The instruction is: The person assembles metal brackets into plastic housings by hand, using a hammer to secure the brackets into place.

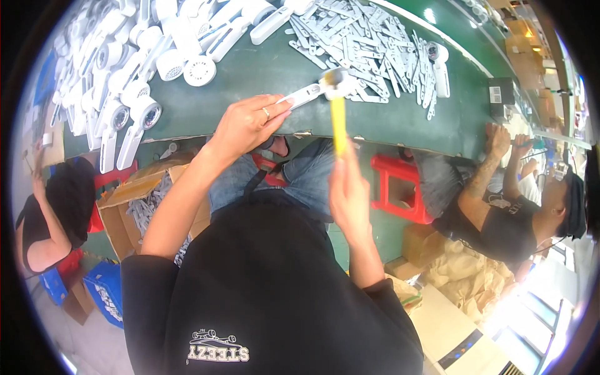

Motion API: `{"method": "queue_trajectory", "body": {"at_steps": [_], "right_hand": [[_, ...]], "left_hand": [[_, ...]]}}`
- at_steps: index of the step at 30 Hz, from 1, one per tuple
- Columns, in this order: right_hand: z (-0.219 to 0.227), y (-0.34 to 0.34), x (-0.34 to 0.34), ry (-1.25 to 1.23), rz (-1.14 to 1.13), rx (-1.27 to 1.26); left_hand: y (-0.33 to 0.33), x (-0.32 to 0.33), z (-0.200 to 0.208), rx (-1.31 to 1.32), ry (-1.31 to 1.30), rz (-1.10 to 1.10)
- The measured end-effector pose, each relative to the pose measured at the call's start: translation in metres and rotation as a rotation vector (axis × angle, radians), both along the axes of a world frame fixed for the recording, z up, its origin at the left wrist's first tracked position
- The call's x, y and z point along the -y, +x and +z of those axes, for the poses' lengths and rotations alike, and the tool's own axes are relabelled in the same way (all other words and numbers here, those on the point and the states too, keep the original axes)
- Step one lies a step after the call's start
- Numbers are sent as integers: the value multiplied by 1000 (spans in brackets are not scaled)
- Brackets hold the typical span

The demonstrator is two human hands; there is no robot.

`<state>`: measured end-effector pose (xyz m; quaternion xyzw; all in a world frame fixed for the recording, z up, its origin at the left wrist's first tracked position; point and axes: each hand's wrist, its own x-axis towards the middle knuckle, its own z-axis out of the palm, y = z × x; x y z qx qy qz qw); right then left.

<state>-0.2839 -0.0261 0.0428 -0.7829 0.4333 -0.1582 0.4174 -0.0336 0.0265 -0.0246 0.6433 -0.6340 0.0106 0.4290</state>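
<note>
My left hand has its fingers closed on the handle of a white handheld fan, tilted over the green table near its front edge. In my right hand is a hammer with a yellow handle. The hammer's blurred head is over the fan's round end and partly hides it. I cannot tell whether the two touch. Just beyond lies a heap of flat, pale grey plastic strips. More white handheld fans are piled at the far left, and one fan stands apart right of the strips.
The green table ends just before my lap. A cardboard box with grey parts sits low on my left. Red stools flank me. One co-worker sits at right, another at left. Crumpled brown paper lies at lower right.
</note>
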Motion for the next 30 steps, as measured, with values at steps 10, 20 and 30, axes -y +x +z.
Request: {"method": "queue_trajectory", "body": {"at_steps": [10, 20, 30], "right_hand": [[19, -6, 7, 37, 49, -179], [30, -18, -3, -92, 50, 16], [6, -7, 1, 87, 20, -189]], "left_hand": [[1, -1, -1, -3, 3, 28], [-2, -6, -3, -11, 28, 33], [-2, -7, -4, 24, 53, 38]]}}
